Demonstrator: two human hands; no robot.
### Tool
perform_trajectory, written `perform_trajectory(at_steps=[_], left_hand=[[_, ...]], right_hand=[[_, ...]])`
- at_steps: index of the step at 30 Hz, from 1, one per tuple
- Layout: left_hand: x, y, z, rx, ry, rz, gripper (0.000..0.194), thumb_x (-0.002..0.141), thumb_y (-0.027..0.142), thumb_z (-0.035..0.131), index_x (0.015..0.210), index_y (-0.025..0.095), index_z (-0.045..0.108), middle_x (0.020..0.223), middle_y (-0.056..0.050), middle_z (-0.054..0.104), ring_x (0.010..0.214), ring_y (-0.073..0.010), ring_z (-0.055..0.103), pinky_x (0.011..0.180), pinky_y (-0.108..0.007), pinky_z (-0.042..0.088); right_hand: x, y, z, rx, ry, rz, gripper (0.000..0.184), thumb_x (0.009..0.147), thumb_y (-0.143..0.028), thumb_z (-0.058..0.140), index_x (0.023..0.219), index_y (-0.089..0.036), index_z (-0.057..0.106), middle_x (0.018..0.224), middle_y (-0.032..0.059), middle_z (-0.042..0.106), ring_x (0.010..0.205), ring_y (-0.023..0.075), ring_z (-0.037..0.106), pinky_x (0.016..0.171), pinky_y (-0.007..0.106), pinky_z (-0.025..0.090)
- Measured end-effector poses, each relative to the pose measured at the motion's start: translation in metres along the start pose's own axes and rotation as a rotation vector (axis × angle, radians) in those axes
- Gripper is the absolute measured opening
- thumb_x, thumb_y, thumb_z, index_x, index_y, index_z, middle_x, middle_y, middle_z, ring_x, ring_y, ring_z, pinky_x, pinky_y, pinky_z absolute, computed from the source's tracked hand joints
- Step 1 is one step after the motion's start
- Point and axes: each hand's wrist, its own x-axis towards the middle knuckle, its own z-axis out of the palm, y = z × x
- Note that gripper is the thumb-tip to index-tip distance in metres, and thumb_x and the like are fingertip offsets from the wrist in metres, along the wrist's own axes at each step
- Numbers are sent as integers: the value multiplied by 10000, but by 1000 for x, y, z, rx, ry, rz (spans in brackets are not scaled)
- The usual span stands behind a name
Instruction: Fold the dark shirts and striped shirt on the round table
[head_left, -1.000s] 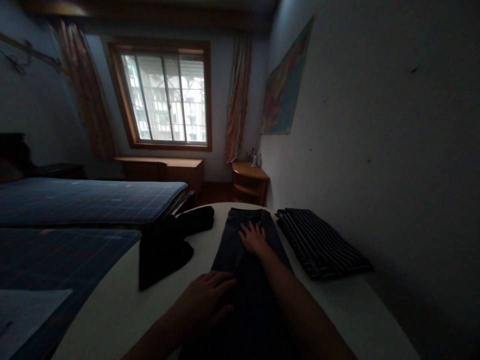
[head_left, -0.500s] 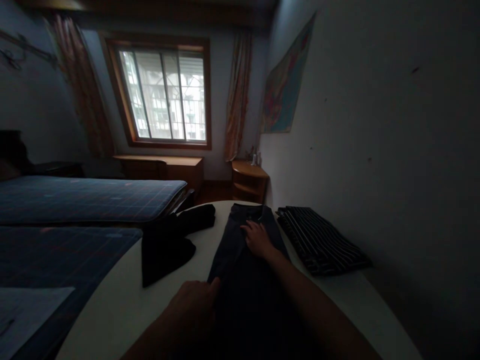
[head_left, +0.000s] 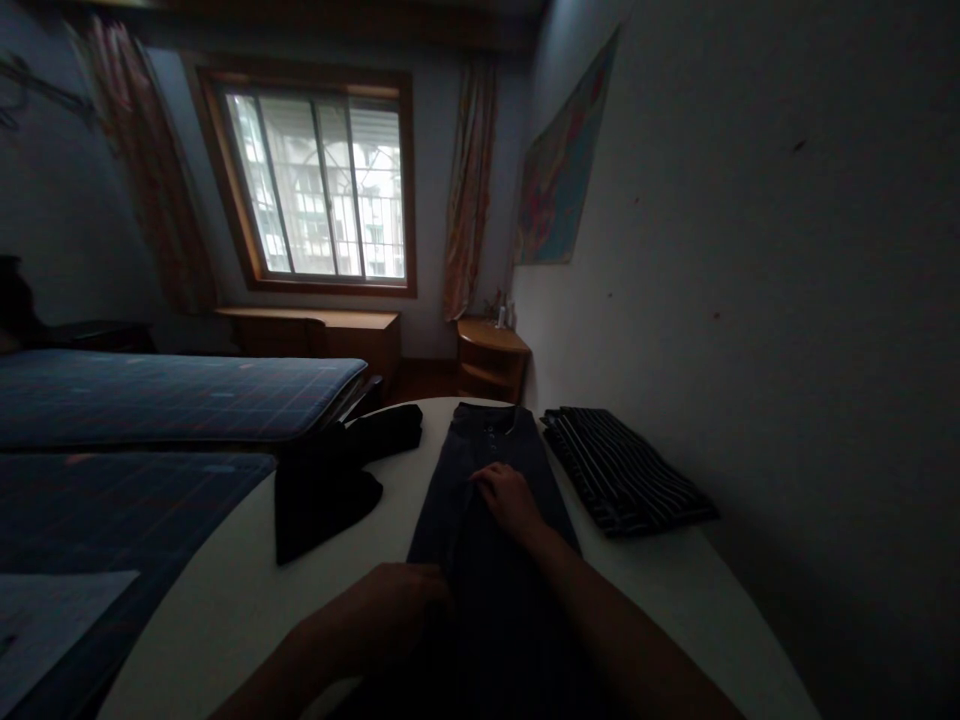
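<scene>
A dark navy shirt (head_left: 439, 510) with a buttoned neckline lies lengthwise, folded narrow, on the pale round table (head_left: 225, 600). My right hand (head_left: 510, 500) rests on the upper middle of the shirt, below the buttons, its fingers laid on the cloth. Closer to me, my left hand (head_left: 397, 605) is closed at the shirt's left edge; its fingertips are partly hidden in shadow and cloth. The shirt's near end is too dark to make out.
A folded black striped garment (head_left: 622, 470) lies right of the shirt, by the wall. To the left is a crumpled black garment (head_left: 322, 510). A bed with a blue checked mattress (head_left: 187, 395) stands beyond, and a corner shelf (head_left: 491, 340) at the back.
My right hand has slid down the shirt towards me, uncovering the buttons, its fingers now closer together. My left hand has shifted slightly at the shirt's edge. The view has turned slightly right.
</scene>
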Motion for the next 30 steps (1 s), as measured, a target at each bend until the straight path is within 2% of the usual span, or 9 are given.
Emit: perform_trajectory(at_steps=[6,9,11,13,14,18,24,26,30], left_hand=[[-5,-4,1,32,-6,20,309,719,49,475,867,243,665,977,1,685,808,-164,668,701,-238,488],[-9,-5,-1,72,-35,-51,179,722,105,516,797,224,625,797,13,679,673,-156,637,591,-234,435],[-10,-3,-2,78,-52,-115,57,764,224,577,806,225,617,722,21,665,608,-161,609,527,-242,387],[-11,1,-3,74,-60,-162,108,762,312,628,829,228,621,735,18,676,611,-169,608,509,-245,359],[-11,4,-3,76,-62,-169,112,749,302,637,831,227,623,749,15,683,626,-172,613,513,-246,355],[-8,11,-5,42,-63,-97,148,730,118,536,796,219,623,729,21,684,614,-143,612,526,-228,355],[0,16,4,-126,75,-26,215,842,145,530,964,252,672,928,11,719,825,-151,662,731,-231,463],[1,17,8,-142,26,-18,208,825,166,577,983,257,676,928,11,722,813,-162,668,710,-238,468],[-4,23,6,-101,-145,-31,238,748,200,674,976,262,695,894,5,736,744,-196,681,606,-248,449]], right_hand=[[0,3,-2,59,0,35,315,996,-226,423,1163,-268,687,1103,35,721,1041,200,615,932,308,412],[2,8,2,112,-2,32,340,974,-185,430,1176,-270,691,1141,24,720,1077,202,607,945,318,413],[3,11,4,143,3,31,369,953,-151,435,1190,-277,689,1176,16,713,1102,203,602,964,332,409],[4,13,6,162,1,29,398,932,-126,441,1201,-289,686,1201,7,705,1126,203,594,981,346,403],[4,13,6,167,-3,26,409,922,-118,446,1202,-294,686,1207,3,704,1135,202,592,986,352,401],[6,14,6,177,-18,19,424,889,-93,460,1184,-281,700,1194,9,711,1135,205,597,1003,369,399],[12,20,4,310,73,76,404,895,-129,419,1167,-218,703,1206,39,701,1134,181,605,1032,329,408],[13,22,3,318,54,121,396,898,-150,414,1158,-213,706,1196,43,704,1139,184,609,1041,337,407],[12,21,2,308,3,151,343,938,-269,435,1138,-253,713,1162,28,716,1140,202,613,1039,367,413]])
